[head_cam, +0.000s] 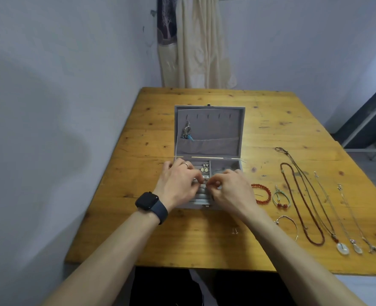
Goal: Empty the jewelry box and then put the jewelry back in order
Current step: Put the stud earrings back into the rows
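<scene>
A grey velvet jewelry box (209, 155) lies open on the wooden table (204, 239), lid back. A dangling earring (187, 131) hangs in the lid. Small earrings (205, 168) and pearls (206, 178) sit in the ring-roll section. My left hand (178, 184) and my right hand (231, 188) meet over the ring rolls, fingertips pinching something small that I cannot make out. To the right of the box lie a red bead bracelet (262, 193), a green cord bracelet (281, 197), a silver bracelet (287, 221) and several necklaces (310, 206). Two tiny studs (234, 231) lie near my right forearm.
The table stands against a pale wall on the left, a curtain (193, 40) hanging behind its far edge. My left wrist wears a black watch (148, 202). Bare wood lies to the left of the box and along the table's front edge.
</scene>
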Demonstrator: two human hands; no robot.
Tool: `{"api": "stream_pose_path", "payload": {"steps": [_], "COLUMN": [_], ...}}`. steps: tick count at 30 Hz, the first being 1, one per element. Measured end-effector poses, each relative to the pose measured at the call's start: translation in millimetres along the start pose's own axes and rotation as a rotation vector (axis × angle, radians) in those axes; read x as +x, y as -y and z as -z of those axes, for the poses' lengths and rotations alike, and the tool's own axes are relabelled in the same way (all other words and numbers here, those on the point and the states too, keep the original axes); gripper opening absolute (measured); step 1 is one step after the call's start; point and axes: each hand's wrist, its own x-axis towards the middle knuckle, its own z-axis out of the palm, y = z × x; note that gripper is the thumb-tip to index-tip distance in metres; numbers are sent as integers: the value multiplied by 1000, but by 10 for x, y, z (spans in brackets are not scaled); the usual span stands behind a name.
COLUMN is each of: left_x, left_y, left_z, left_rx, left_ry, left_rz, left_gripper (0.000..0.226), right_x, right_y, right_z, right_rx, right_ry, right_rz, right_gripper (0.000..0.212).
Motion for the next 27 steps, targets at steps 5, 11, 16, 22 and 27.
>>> {"api": "stream_pose_path", "payload": {"steps": [5, 11, 16, 22, 27], "left_x": [-87, -152, -199, -204, -213], "left_y": [-19, 6, 11, -14, 3], "left_z": [-60, -63, -93, -90, -83], "left_rx": [49, 126, 172, 206, 192], "left_ry": [-38, -21, -85, -99, -87], "left_rz": [-84, -152, -201, -204, -199], "left_gripper": [28, 35, 25, 21, 23], "right_x": [25, 34, 20, 40, 54], "right_y": [53, 45, 56, 95, 126], "right_z": [79, 24, -11, 24, 53], "right_rx": [-59, 17, 22, -26, -60], "right_ry": [84, 41, 28, 131, 157], "right_rz": [-9, -40, -33, -23, -30], "right_gripper": [24, 18, 17, 20, 20]}}
